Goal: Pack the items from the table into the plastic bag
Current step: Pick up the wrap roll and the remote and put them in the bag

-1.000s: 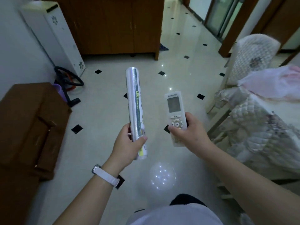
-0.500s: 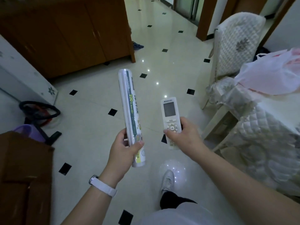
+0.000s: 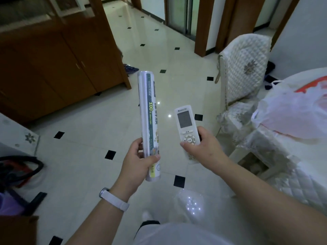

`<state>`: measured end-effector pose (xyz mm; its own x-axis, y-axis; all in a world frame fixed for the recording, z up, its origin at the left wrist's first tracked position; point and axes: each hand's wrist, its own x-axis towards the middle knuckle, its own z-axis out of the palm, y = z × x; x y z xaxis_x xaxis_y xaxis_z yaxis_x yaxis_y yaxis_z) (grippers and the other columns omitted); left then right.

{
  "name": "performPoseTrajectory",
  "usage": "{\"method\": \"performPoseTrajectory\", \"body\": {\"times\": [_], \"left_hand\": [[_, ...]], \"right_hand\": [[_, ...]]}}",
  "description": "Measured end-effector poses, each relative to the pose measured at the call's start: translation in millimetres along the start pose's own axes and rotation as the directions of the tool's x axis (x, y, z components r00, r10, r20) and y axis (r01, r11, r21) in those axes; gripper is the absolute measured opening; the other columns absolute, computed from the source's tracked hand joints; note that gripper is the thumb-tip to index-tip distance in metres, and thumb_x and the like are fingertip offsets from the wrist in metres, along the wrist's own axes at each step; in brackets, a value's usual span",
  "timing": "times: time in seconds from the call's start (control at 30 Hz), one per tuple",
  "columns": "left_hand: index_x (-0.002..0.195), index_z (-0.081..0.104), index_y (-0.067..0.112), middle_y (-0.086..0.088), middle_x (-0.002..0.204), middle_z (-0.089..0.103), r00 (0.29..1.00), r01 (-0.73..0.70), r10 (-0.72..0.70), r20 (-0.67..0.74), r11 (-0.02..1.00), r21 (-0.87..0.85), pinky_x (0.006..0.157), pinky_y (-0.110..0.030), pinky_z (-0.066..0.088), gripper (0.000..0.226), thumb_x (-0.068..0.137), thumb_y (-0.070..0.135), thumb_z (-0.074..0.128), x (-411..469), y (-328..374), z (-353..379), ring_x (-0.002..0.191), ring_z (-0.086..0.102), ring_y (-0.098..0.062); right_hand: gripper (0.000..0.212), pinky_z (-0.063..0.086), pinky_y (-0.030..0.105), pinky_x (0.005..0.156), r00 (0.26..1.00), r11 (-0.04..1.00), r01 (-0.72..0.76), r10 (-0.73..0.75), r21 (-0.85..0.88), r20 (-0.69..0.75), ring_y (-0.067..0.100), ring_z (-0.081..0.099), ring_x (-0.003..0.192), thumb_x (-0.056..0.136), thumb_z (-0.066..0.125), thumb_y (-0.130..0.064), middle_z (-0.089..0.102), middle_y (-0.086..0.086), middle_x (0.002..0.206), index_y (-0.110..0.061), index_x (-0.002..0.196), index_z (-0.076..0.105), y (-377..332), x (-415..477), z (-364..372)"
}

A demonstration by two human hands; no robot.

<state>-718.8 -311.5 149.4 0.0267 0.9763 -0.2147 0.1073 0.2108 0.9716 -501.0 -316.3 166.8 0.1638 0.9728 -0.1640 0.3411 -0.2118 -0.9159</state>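
The plastic bag (image 3: 292, 112) lies at the far right on the counter (image 3: 311, 151), and the picture's edge cuts off its right side. It is white and half see-through, with something red and pink showing through it, but I cannot tell what. The counter is also only partly in view, and its quilted cover hides its legs. The dark tangle at the left edge (image 3: 21, 167) is too dim and blurred for me to name. On the roll of cling film (image 3: 149, 121) I can read a green stripe and "100", while the smaller print is too soft to read. My left hand (image 3: 136, 163) is closed around the lower part of that roll, with the thumb across the front and the fingers curled round the far side. The bottom end sticks out below my fist, and the rest stands nearly upright, leaning slightly left at the top. A white wristband (image 3: 115, 198) sits on that wrist. My right hand (image 3: 203, 149) grips a white remote control (image 3: 186, 128) by its lower half, which my palm mostly hides. My thumb lies at the edge of the round button pad, and the grey screen points up and away from me. The roll and the remote are near each other but not touching. Both are held over the tiled floor (image 3: 88, 138), to the left of the counter and well apart from the bag. A covered chair (image 3: 242, 68) stands just beside the counter.
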Motion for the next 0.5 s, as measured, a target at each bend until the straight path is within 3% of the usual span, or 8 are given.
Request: {"method": "performPoseTrajectory", "body": {"times": [0.17,0.33,0.5], "left_hand": [[0.121,0.059,0.028,0.004,0.102,0.069,0.993,0.012,-0.01,0.12,1.0,-0.012,0.071,-0.028,0.055,0.058,0.076,-0.005,0.076,100.4,4.5,-0.6,0.085,0.068,-0.013],[0.112,0.057,0.036,0.006,0.103,0.067,0.961,-0.007,0.011,0.275,1.0,-0.016,0.068,-0.022,0.054,0.055,0.078,-0.003,0.076,215.1,31.0,-3.6,0.086,0.068,-0.012],[0.117,0.058,0.033,0.003,0.107,0.069,0.901,-0.029,0.021,0.432,1.0,0.012,0.07,-0.024,0.055,0.054,0.079,-0.001,0.076,316.9,63.3,-1.3,0.091,0.069,-0.015]], "right_hand": [[0.027,0.054,0.021,0.06,0.993,0.997,-0.073,0.071,-0.019,-0.094,0.003,0.066,0.072,0.079,0.076,-0.028,0.07,-0.009,0.087,-0.026,0.101,0.061,-1.8,74.6,8.3],[0.021,0.047,0.009,0.051,0.967,0.994,-0.103,0.092,-0.035,-0.236,-0.006,0.063,0.065,0.082,0.075,-0.023,0.068,-0.01,0.085,-0.025,0.096,0.06,-32.1,160.1,15.6],[0.023,0.046,0.007,0.051,0.921,0.987,-0.149,0.115,-0.066,-0.373,-0.007,0.063,0.068,0.082,0.075,-0.029,0.067,-0.015,0.085,-0.031,0.099,0.059,-66.9,232.4,16.5]]}}
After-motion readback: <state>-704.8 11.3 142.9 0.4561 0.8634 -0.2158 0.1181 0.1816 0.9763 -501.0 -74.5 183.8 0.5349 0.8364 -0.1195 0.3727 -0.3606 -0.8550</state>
